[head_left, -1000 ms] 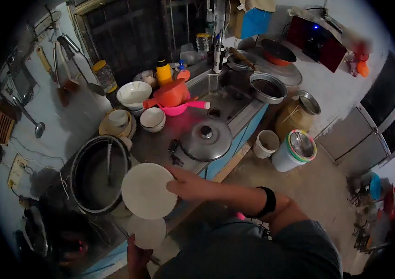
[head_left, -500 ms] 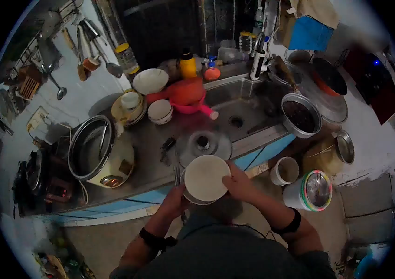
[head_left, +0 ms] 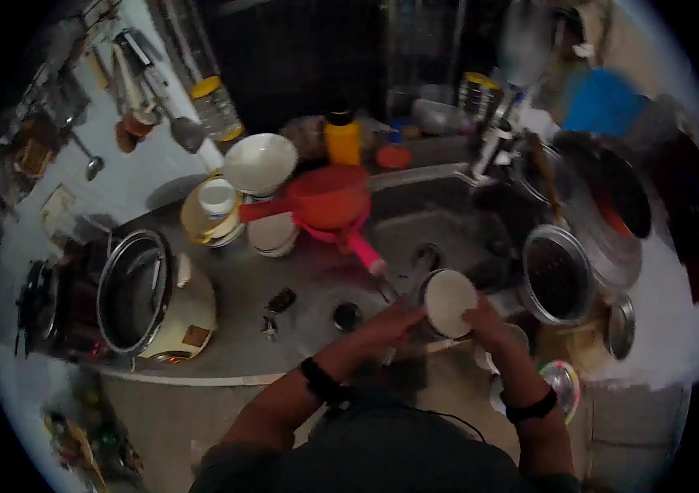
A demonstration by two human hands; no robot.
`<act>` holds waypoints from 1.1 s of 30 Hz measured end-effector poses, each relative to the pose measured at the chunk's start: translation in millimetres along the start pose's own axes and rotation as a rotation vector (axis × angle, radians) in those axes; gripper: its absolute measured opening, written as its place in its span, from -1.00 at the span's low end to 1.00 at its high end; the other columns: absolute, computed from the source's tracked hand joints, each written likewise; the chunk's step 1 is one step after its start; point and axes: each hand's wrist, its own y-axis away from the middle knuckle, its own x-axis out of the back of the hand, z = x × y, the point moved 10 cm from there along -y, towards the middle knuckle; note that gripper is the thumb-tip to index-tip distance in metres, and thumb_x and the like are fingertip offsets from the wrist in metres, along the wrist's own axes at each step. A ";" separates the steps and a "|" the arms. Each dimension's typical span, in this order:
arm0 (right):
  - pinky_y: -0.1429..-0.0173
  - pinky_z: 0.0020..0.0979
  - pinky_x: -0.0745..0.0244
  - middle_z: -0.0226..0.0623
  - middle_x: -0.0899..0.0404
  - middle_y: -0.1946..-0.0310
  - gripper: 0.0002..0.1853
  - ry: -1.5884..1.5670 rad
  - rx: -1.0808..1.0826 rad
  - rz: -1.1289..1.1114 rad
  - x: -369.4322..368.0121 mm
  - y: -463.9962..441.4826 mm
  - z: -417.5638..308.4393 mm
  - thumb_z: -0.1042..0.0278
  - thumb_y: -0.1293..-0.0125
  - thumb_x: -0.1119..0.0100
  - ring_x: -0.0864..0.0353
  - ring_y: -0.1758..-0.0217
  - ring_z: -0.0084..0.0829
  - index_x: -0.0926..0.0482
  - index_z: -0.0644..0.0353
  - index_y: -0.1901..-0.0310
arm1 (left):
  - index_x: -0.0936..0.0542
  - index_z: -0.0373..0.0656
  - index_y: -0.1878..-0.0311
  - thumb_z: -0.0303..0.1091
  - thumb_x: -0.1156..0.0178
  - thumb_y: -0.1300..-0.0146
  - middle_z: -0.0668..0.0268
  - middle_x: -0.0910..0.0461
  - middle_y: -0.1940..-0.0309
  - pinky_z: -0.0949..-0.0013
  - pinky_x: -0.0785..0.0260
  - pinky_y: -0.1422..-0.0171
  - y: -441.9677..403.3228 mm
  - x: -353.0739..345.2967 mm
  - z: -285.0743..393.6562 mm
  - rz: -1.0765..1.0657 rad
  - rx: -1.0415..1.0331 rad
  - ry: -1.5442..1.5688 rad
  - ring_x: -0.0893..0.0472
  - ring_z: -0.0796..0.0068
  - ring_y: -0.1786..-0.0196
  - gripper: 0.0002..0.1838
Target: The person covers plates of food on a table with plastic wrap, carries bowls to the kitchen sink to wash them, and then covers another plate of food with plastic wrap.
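Observation:
A round pale dish (head_left: 450,303) is between my two hands at the front edge of the sink (head_left: 415,222). My right hand (head_left: 489,327) grips its right side with the thumb on the face. On its left, my left hand (head_left: 392,322) is closed round a thin utensil, blurred, and touches the dish's rim. A darker rim shows behind the dish's left edge; whether it is a second dish is hard to tell. Left of my hands a metal lid (head_left: 348,315) lies on the counter. A red ladle (head_left: 329,197) rests over a pink strainer (head_left: 357,248).
An open rice cooker (head_left: 193,316) stands on the left counter. Bowls (head_left: 260,163) and a yellow bottle (head_left: 343,141) are at the back. Right of the sink sits a metal pan (head_left: 557,275). The faucet (head_left: 491,152) rises behind the sink. Buckets (head_left: 563,386) stand below at the right.
Both hands have come together around the dish and moved right, from the counter's front to the sink's edge. The view has shifted and is blurred.

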 end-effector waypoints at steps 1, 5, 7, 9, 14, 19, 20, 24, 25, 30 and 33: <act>0.10 -0.14 -0.53 -0.11 -0.32 -0.06 -0.33 -0.102 -0.050 0.022 4.8 -4.9 -13.5 0.49 -0.06 0.09 -0.42 -0.06 -0.15 -0.02 0.20 -0.27 | -0.17 0.03 -0.24 -0.01 -0.06 -0.23 0.40 -0.39 0.46 0.51 -0.13 0.51 -7.1 11.4 3.2 0.042 -0.005 0.012 -0.30 0.62 0.52 -0.43; 0.09 -0.16 -0.54 -0.06 -0.29 -0.11 -0.26 0.121 -0.151 0.056 44.9 -99.5 2.0 0.34 0.01 -0.13 -0.42 -0.06 -0.11 -0.07 0.20 -0.25 | -0.34 -0.03 -0.05 -0.06 -0.02 -0.26 0.43 -0.35 0.55 0.54 -0.07 0.57 -21.5 43.0 -21.7 0.066 0.020 -0.112 -0.29 0.65 0.58 -0.62; 0.08 -0.16 -0.54 -0.04 -0.27 -0.14 -0.23 0.224 -0.184 0.149 73.5 -151.9 15.0 0.27 0.05 -0.23 -0.42 -0.07 -0.10 -0.13 0.19 -0.24 | -0.38 -0.05 0.04 -0.09 0.00 -0.27 0.45 -0.32 0.58 0.55 -0.04 0.60 -16.5 53.9 -17.5 0.075 -0.006 -0.158 -0.27 0.66 0.60 -0.70; 0.07 -0.16 -0.53 -0.04 -0.27 -0.14 -0.23 0.305 -0.185 0.144 86.5 -201.1 37.2 0.26 0.05 -0.24 -0.42 -0.07 -0.10 -0.14 0.19 -0.23 | -0.41 -0.08 0.17 -0.14 0.01 -0.28 0.44 -0.34 0.60 0.54 -0.05 0.62 12.0 50.8 -13.1 0.118 0.127 -0.107 -0.28 0.65 0.62 -0.77; 0.04 -0.17 -0.51 -0.05 -0.27 -0.15 -0.22 0.596 -0.208 0.088 100.3 -283.1 86.9 0.22 0.06 -0.26 -0.42 -0.07 -0.10 -0.16 0.20 -0.23 | -0.40 -0.07 0.16 -0.14 0.03 -0.29 0.45 -0.36 0.59 0.51 -0.15 0.52 27.5 67.7 -38.9 0.234 0.138 -0.134 -0.31 0.65 0.56 -0.78; 0.01 -0.18 -0.49 -0.05 -0.27 -0.15 -0.21 0.803 -0.215 0.004 109.6 -312.2 107.8 0.18 0.06 -0.29 -0.41 -0.07 -0.11 -0.18 0.21 -0.22 | -0.39 -0.05 0.05 -0.12 0.04 -0.31 0.43 -0.40 0.50 0.51 -0.25 0.39 40.0 58.9 -65.6 0.233 0.110 0.049 -0.37 0.64 0.45 -0.73; 0.00 -0.18 -0.48 -0.05 -0.27 -0.16 -0.21 0.826 -0.209 -0.011 110.6 -318.0 106.0 0.17 0.06 -0.29 -0.41 -0.07 -0.11 -0.18 0.21 -0.22 | -0.39 -0.06 0.03 -0.13 0.05 -0.32 0.43 -0.41 0.48 0.52 -0.28 0.35 43.4 57.9 -60.5 0.254 0.132 -0.041 -0.38 0.64 0.44 -0.72; -0.02 -0.19 -0.47 -0.06 -0.26 -0.16 -0.20 0.932 -0.187 -0.048 111.5 -333.2 99.5 0.14 0.07 -0.31 -0.41 -0.08 -0.11 -0.20 0.21 -0.22 | -0.41 -0.11 0.03 -0.16 0.05 -0.33 0.45 -0.41 0.46 0.53 -0.30 0.31 53.7 49.5 -27.0 0.340 0.195 -0.165 -0.39 0.64 0.43 -0.72; -0.03 -0.19 -0.46 -0.06 -0.26 -0.16 -0.20 0.955 -0.180 -0.057 111.8 -334.7 98.4 0.13 0.07 -0.31 -0.41 -0.08 -0.12 -0.20 0.21 -0.21 | -0.41 -0.11 0.03 -0.16 0.05 -0.33 0.45 -0.41 0.46 0.53 -0.30 0.31 54.1 44.9 -22.0 0.332 0.190 -0.163 -0.39 0.64 0.43 -0.72; -0.06 -0.20 -0.44 -0.06 -0.26 -0.17 -0.19 1.103 -0.135 -0.115 96.7 -345.7 98.4 0.09 0.07 -0.33 -0.41 -0.08 -0.12 -0.22 0.22 -0.21 | -0.44 -0.13 -0.04 -0.10 0.10 -0.34 0.49 -0.40 0.51 0.55 -0.16 0.44 55.0 52.9 -52.8 0.321 0.171 0.094 -0.31 0.69 0.50 -0.64; -0.08 -0.21 -0.43 -0.07 -0.26 -0.17 -0.19 1.187 -0.119 -0.126 87.1 -356.4 102.8 0.07 0.08 -0.35 -0.41 -0.08 -0.12 -0.23 0.22 -0.21 | -0.45 -0.12 -0.03 -0.12 0.12 -0.35 0.50 -0.38 0.54 0.56 -0.12 0.47 57.0 59.4 -61.7 0.334 0.093 0.101 -0.28 0.71 0.52 -0.65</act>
